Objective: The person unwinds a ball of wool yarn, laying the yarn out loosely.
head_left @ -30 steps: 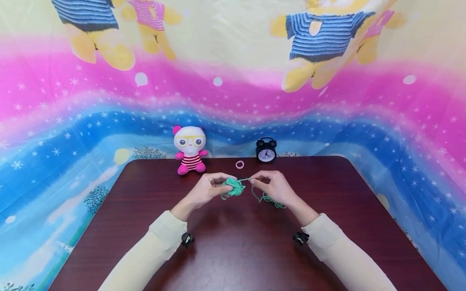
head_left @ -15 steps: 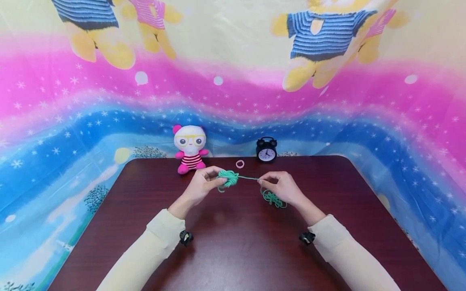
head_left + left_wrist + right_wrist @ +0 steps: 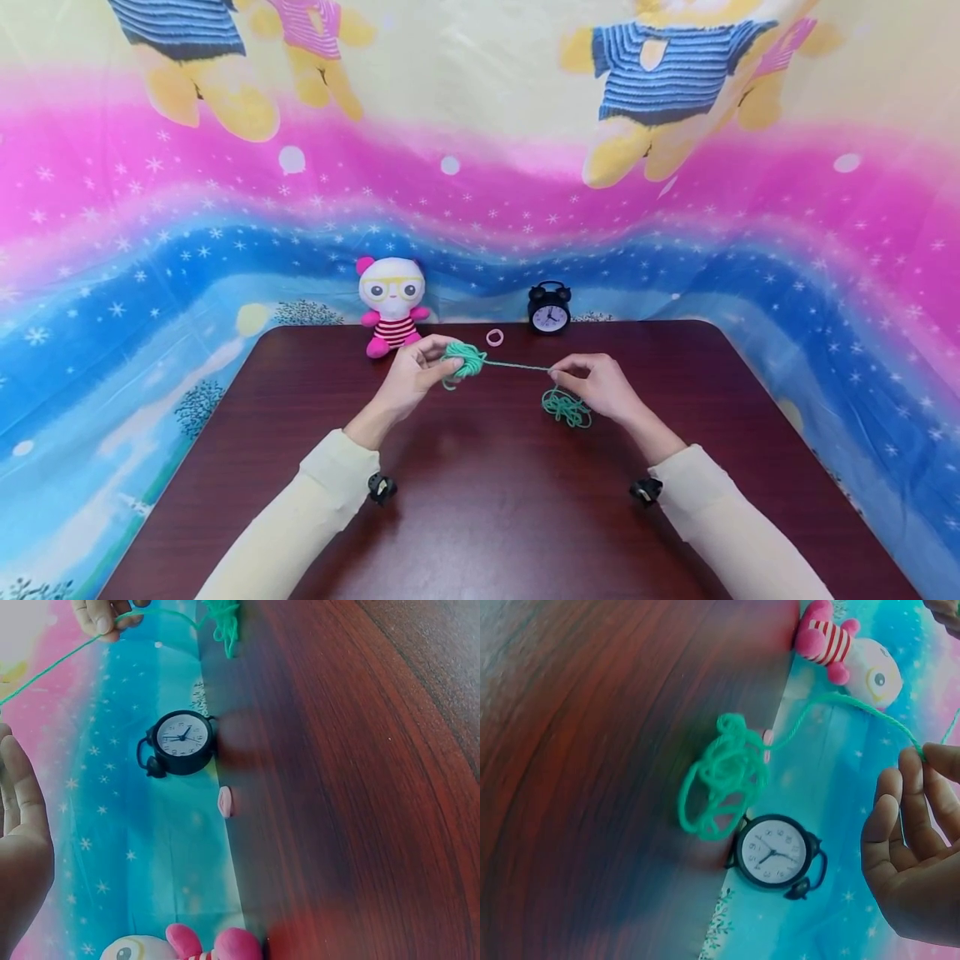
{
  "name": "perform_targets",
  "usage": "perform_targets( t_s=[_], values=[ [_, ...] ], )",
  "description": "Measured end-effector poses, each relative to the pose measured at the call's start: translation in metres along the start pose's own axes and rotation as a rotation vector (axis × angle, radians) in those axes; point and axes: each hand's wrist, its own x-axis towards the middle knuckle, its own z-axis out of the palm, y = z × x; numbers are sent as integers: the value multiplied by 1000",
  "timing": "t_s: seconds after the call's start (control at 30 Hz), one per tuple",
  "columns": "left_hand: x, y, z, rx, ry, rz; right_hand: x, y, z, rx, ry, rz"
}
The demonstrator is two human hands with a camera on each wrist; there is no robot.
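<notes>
My left hand point(image 3: 408, 379) grips a small wound bundle of green yarn point(image 3: 467, 359) between thumb and fingers, above the table. From that bundle a straight strand point(image 3: 517, 365) runs across to my right hand point(image 3: 600, 385), whose thumb and fingertips pinch it. Below the right hand lies a loose tangle of green yarn point(image 3: 566, 408), joined to the pinched strand. The right wrist view shows the tangle point(image 3: 724, 780) in loops and the thumb pressing the strand against a finger. In the left wrist view only part of the left hand point(image 3: 22, 832) appears, its bundle out of frame.
On the dark wooden table point(image 3: 465, 517), a pink-and-white panda plush point(image 3: 392, 304) sits at the back left. A black alarm clock point(image 3: 549, 310) stands at the back right, with a small pink ring-shaped band point(image 3: 495, 337) between them. A printed cloth point(image 3: 480, 208) hangs behind.
My hands have moved apart, the left up and leftward with the bundle, the right to the right. The strand between them has grown longer and taut. Plush, clock and band stay put.
</notes>
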Motion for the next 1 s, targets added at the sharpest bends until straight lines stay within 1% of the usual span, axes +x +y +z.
perform_targets(
  t_s=[0.13,0.23,0.37,0.5,0.67,0.77,1.0],
  values=[
    [-1,1,-1,27,-4,-17,1,4,-8,5,25,12],
    [-2,2,-3,62,-28,-38,2,7,-14,4,54,20],
    [-3,2,-5,117,-93,-62,3,12,-22,-3,98,30],
    [-4,2,-7,156,-155,-68,3,15,-27,-3,133,39],
    [-5,0,-10,159,-222,-63,4,19,-30,-2,156,63],
    [-6,0,-12,146,-249,-57,5,22,-31,-11,168,74],
    [-6,-1,-14,132,-263,-33,5,26,-33,-15,183,80]
  ],
)
